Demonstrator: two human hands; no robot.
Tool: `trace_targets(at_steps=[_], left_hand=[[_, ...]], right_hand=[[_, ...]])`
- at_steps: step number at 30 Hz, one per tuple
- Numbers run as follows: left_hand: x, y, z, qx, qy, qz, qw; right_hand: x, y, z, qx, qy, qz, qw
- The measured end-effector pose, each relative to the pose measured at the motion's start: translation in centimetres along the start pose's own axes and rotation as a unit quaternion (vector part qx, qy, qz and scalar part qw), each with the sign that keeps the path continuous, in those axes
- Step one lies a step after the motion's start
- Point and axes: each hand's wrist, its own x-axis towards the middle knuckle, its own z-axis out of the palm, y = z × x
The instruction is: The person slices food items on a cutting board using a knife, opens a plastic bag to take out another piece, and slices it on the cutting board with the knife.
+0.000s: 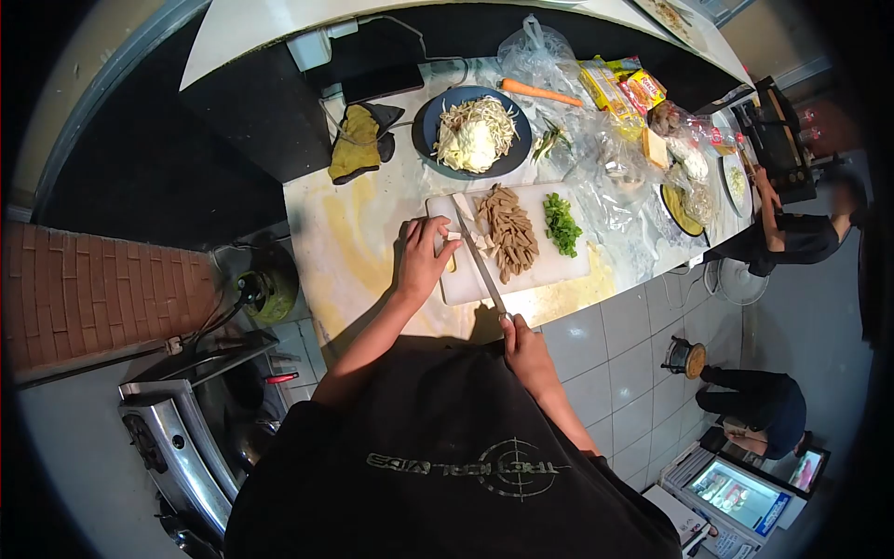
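My right hand (528, 354) is closed round the handle of a long kitchen knife (482, 270), whose blade slants across the left part of a white cutting board (559, 270). My left hand (425, 258) is beside the blade, its bent fingertips pressed on a small pale food piece (453, 237) that I cannot identify. Similar white pieces (482, 242) lie along the knife. Brown sliced strips (508, 233) are heaped mid-board, with chopped green leaves (562, 224) to their right.
Behind the board stands a dark plate (518, 160) of bean sprouts and shredded pale vegetable. A carrot (540, 91), yellow cloth (354, 144), plastic bags (619, 163) and packets (643, 90) lie around. A gas cylinder (272, 291) and stove (177, 447) are left; two people (792, 238) are right.
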Motion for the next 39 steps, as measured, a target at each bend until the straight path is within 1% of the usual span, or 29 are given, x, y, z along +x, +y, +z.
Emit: trace_targets(at_steps=[1, 3, 4, 6, 12, 15, 19, 21, 22, 24, 25, 27, 28, 29, 31, 35, 37, 39], left_hand=[[0.0, 0.0, -0.2, 0.002, 0.001, 0.002, 1.0], [-0.2, 0.3, -0.6, -0.088, -0.035, -0.027, 0.995], [-0.3, 0.2, -0.6, -0.087, -0.036, -0.024, 0.995], [-0.6, -0.1, -0.6, -0.149, -0.045, -0.065, 0.986], [-0.7, -0.1, -0.7, -0.089, -0.054, -0.015, 0.994], [-0.1, 0.1, -0.5, -0.088, -0.046, -0.007, 0.995], [1.0, -0.2, 0.0, -0.139, -0.074, -0.038, 0.987], [1.8, 0.2, -0.5, -0.101, -0.078, 0.005, 0.992], [2.2, -0.2, -0.6, -0.102, -0.08, 0.006, 0.992], [3.4, -1.0, -1.0, -0.035, -0.063, 0.035, 0.997], [4.0, -1.3, -1.0, -0.034, -0.063, 0.034, 0.997], [5.4, -1.2, -1.6, 0.012, -0.101, 0.089, 0.991], [5.9, -1.1, -1.9, 0.037, -0.136, 0.092, 0.986], [6.2, -1.4, -1.6, 0.037, -0.136, 0.092, 0.986], [6.7, -1.9, -0.9, 0.028, -0.174, 0.087, 0.98], [7.3, -2.2, -0.7, 0.021, -0.174, 0.101, 0.979], [7.9, -1.8, -1.5, 0.006, -0.217, 0.061, 0.974], [8.2, -2.0, -1.9, 0.007, -0.22, 0.064, 0.973]], right_hand=[[0.0, -0.1, 0.0, 0.005, -0.001, 0.006, 1.0], [-0.1, -0.2, 0.1, 0.003, 0.003, -0.001, 1.0], [-0.1, -0.2, 0.2, -0.001, 0.005, -0.004, 1.0], [-0.2, -0.3, 0.1, 0.009, 0.009, -0.005, 1.0], [-0.8, -0.8, -0.9, 0.043, 0.013, 0.011, 0.999], [-1.0, -0.6, -1.1, 0.06, 0.011, 0.02, 0.998], [-1.2, -0.5, -1.2, 0.079, 0.021, 0.021, 0.996], [-1.3, -0.9, -1.5, 0.078, 0.022, 0.026, 0.996], [-1.4, -1.1, -1.7, 0.076, 0.021, 0.031, 0.996], [-1.6, -1.6, -2.2, 0.083, 0.017, 0.04, 0.996], [-1.7, -1.7, -2.2, 0.089, 0.011, 0.048, 0.995], [-1.6, -1.0, -1.6, 0.093, 0.011, 0.043, 0.995], [-1.5, -0.7, -1.5, 0.097, 0.015, 0.038, 0.994], [-1.6, -0.7, -1.6, 0.096, 0.016, 0.037, 0.995], [-1.7, -0.8, -1.8, 0.09, 0.013, 0.034, 0.995], [-2.2, -1.2, -2.4, 0.085, -0.002, 0.051, 0.995], [-2.4, -1.4, -2.6, 0.092, -0.028, 0.068, 0.993], [-2.6, -1.4, -2.6, 0.093, -0.033, 0.073, 0.993]])
